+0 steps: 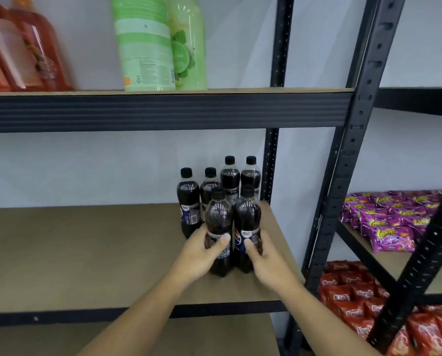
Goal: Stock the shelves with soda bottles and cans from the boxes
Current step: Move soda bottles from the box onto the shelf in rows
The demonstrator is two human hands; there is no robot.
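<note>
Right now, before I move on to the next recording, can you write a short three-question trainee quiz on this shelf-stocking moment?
1. How many dark cola bottles with black caps stand on the brown board shelf?
2. True or false: the left hand grips one front bottle and the right hand grips the other.
3. What stands on the shelf above? A) pale green plastic bottles B) metal cans C) cardboard boxes

Key
1. Six, counting the two held: left front bottle, right front bottle.
2. True.
3. A, the pale green plastic bottles; orange ones stand further left.
</note>
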